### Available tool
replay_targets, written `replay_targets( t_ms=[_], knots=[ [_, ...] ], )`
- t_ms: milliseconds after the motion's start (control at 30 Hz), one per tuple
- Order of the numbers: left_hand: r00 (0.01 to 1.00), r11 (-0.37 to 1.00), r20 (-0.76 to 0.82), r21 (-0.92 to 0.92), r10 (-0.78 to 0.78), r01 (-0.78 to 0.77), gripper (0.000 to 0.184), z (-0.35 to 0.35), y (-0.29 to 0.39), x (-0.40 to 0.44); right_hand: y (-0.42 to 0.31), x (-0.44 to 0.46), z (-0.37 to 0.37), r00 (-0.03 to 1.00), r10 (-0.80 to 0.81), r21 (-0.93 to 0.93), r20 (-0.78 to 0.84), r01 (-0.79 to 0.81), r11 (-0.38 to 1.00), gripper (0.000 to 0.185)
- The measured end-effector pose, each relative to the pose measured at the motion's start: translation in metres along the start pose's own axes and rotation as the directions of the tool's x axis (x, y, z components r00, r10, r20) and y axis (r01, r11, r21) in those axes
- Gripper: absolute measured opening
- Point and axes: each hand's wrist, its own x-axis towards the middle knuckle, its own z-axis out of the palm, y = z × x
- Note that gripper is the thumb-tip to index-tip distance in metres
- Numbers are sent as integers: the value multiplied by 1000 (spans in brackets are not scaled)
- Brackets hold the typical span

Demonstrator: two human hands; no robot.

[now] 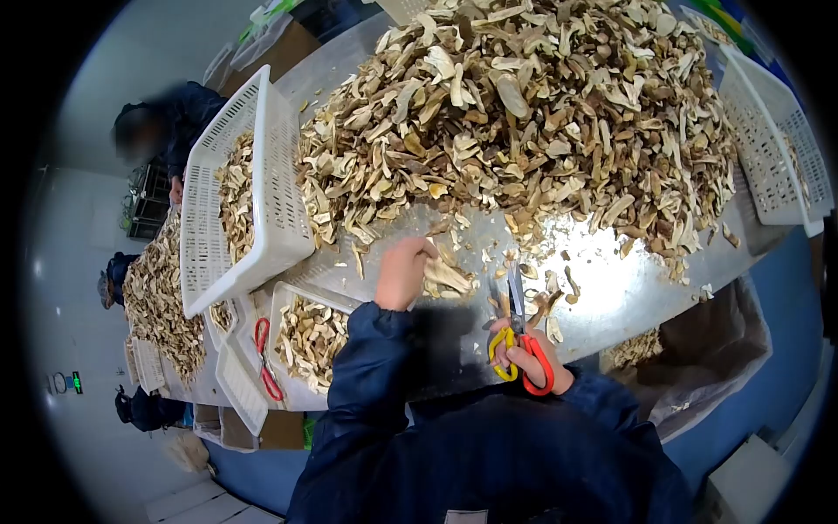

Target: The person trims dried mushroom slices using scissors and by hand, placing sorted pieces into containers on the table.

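My left hand (401, 275) is closed on a large pale dried mushroom slice (448, 277), held low over the metal table (456, 336). In my right hand (525, 360) is a pair of scissors (517, 301) with one red and one yellow handle loop. The fingers are around the handles, and the blades point away from me and look slightly parted. Small mushroom pieces (550, 306) lie beside the blades. Beyond both hands rises a big heap of dried mushroom slices (524, 131).
To the left stand a white perforated basket (284, 210), a tray of slices (310, 336) and red-handled scissors (266, 358). Another basket (764, 148) leans at the right. A lined bin (724, 349) sits below the table edge. Another person (188, 118) is at the far left.
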Motion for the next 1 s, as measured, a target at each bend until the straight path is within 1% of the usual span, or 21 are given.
replay_targets(
  t_ms=[33,67,100,167,200,300,333,433,467,500,533,567,600,700,733,767,800,833,867,967,1000],
  knots=[
    [992,993,88,-53,-96,101,21,-4,3,-6,0,0,1,1000,1,11,-5,-1,1000,41],
    [983,982,81,-78,-165,172,17,-7,5,-9,0,1,2,1000,-4,-13,-1,4,1000,42],
    [992,988,6,-86,-129,129,16,-5,4,-9,-2,2,2,1000,-5,-40,5,5,999,44],
    [988,995,-147,-92,-48,35,14,-1,5,-2,-4,2,3,1000,2,-65,13,-1,998,46],
    [979,996,-197,-66,51,-66,18,1,5,6,-5,2,4,1000,6,-61,12,-5,998,46],
    [916,954,-267,105,301,-283,27,13,14,22,-2,2,2,1000,3,-29,1,-3,1000,40],
    [895,922,-244,201,374,-331,34,16,12,28,-1,1,1,1000,2,-13,-3,-2,1000,38],
    [988,994,-103,5,113,-113,38,26,15,32,0,0,2,1000,-16,1,-9,16,1000,38],
    [985,992,-114,-4,126,-127,34,27,10,32,1,0,1,1000,-22,-8,-10,21,1000,38],
    [998,960,-69,-278,8,-27,34,22,12,29,2,0,1,1000,-26,-16,-10,26,1000,38],
    [995,847,7,-525,-95,84,33,12,16,25,2,0,0,999,-30,-25,-10,30,999,38],
    [979,662,108,-723,-175,198,33,5,17,20,2,0,0,999,-33,-28,-7,33,999,38],
    [985,330,97,-934,-141,139,24,7,8,16,2,-1,0,999,-33,-30,-4,33,999,39],
    [952,-49,227,-974,-206,221,22,3,-9,6,0,0,2,1000,-16,-20,-5,15,1000,39],
    [948,11,243,-968,-206,251,21,4,-8,5,-1,0,2,1000,-7,-17,-10,7,1000,39],
    [947,331,220,-898,-235,291,22,6,-5,4,0,0,2,1000,-11,-10,-5,11,1000,39],
    [948,612,192,-727,-253,311,23,8,0,6,1,0,2,1000,-16,-3,-3,16,1000,39],
    [952,824,163,-477,-259,306,25,12,4,7,1,0,2,1000,-20,2,-5,20,1000,39],
    [993,987,-31,-119,-114,110,21,22,4,5,2,0,1,1000,-22,-2,-3,22,1000,39],
    [995,972,-33,213,-98,103,21,30,11,8,2,0,0,1000,-27,-10,-7,27,1000,39],
    [994,979,12,177,-104,100,21,30,12,8,3,-1,0,1000,-27,-8,-15,27,1000,39]
  ],
)
